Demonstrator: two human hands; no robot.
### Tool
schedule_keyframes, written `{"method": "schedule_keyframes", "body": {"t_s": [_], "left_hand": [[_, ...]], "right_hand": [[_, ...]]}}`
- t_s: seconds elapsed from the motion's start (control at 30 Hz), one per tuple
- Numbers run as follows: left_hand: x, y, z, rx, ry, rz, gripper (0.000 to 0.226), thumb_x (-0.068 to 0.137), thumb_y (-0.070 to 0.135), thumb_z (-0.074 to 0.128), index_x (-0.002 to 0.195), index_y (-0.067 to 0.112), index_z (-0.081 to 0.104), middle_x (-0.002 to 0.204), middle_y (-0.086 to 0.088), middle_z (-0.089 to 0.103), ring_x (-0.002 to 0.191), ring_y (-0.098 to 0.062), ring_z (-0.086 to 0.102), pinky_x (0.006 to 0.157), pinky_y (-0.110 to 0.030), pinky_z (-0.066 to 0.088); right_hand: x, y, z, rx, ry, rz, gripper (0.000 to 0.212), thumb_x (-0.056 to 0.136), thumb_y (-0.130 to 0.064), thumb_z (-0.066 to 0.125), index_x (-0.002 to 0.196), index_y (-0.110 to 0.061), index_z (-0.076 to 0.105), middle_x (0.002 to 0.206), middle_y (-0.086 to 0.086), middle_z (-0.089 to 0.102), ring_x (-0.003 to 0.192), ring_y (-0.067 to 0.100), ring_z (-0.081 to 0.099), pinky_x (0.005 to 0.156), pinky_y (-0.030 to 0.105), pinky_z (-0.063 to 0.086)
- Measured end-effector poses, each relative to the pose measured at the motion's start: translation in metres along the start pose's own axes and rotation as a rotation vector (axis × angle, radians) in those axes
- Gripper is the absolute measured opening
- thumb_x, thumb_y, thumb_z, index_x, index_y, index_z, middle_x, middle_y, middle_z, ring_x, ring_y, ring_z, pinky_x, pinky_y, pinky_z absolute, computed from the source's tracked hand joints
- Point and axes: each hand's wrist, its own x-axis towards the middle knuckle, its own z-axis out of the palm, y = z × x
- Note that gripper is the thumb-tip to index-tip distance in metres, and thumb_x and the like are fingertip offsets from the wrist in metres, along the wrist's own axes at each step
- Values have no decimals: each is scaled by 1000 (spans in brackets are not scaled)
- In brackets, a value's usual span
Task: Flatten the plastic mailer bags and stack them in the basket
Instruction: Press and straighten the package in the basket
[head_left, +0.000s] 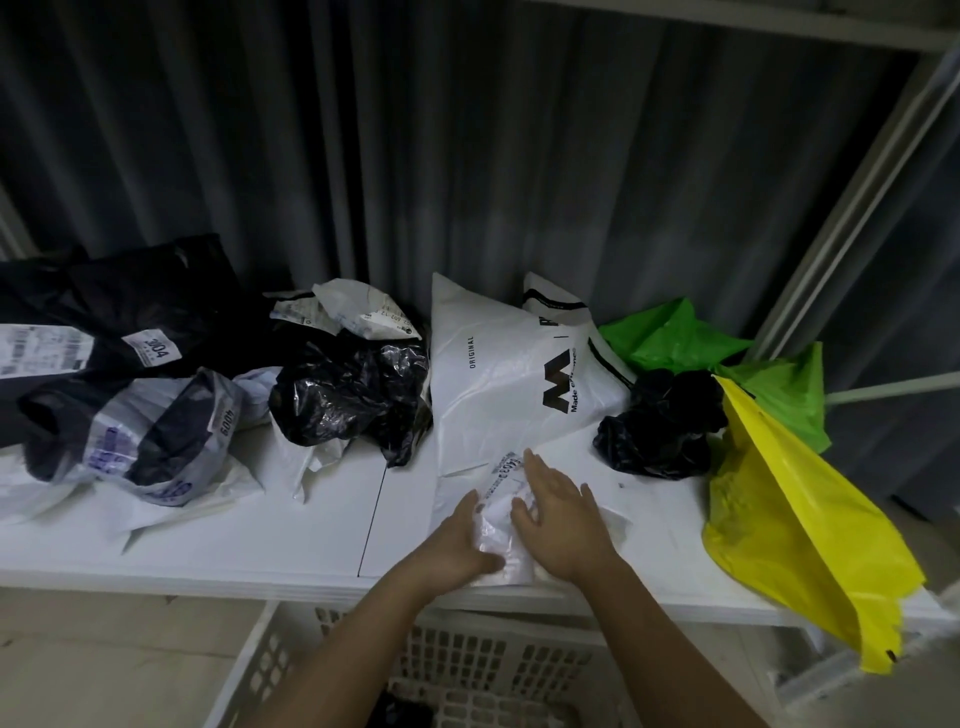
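Nearest, under the table edge: white lattice basket (457, 670). On the white table (234, 540), a small crumpled white mailer (501, 525) between both hands: left hand (460, 545) cupping its left side, right hand (558, 519) pressing flat-fingered on top. Behind, large white bag (509, 384) reading "ORIGINAL", "Made". Farther left, labels "4009" and "304".

2 hands (457, 540), 1 basket (270, 670), 1 yellow bag (795, 545), 2 green bags (670, 338)
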Motion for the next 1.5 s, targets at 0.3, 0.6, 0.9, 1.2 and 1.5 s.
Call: {"method": "schedule_keyframes", "body": {"t_s": [0.3,0.6,0.9,1.2,1.5], "left_hand": [[3,-8,-1,368,83,-73,75,92,35,52,151,23,8,152,-9,15,138,-34,17,110,-39,24],[9,-9,7,441,145,53,61,100,31,41,151,38,9,154,-2,9,139,-25,13,108,-40,23],[7,-25,11,756,215,205,61,98,26,32,153,29,6,160,6,-11,146,-15,-15,117,-44,-6],[16,-42,19,780,223,278,94,62,52,-15,152,27,-7,150,6,-29,145,-16,-19,114,-33,-11],[18,-51,22,731,269,344,87,68,53,-11,151,25,-7,146,6,-31,137,-14,-29,107,-31,-20]], "right_hand": [[0,15,36,-146,-114,-2,83,74,-69,0,150,-39,-6,160,-5,-12,148,21,-9,115,52,-7],[-3,-2,38,-149,33,47,83,69,-60,-18,150,-39,-9,159,-5,-17,145,24,-19,112,52,-16],[-1,7,71,-167,47,67,101,57,-68,-43,149,-39,-11,160,-3,-14,146,26,-15,114,52,-11],[2,13,83,-169,124,33,81,79,-66,-24,150,-38,1,160,-1,-2,148,30,-2,113,53,-9],[1,12,89,-175,132,59,72,91,-61,-10,151,-33,18,158,4,18,146,33,15,113,55,1]]}}
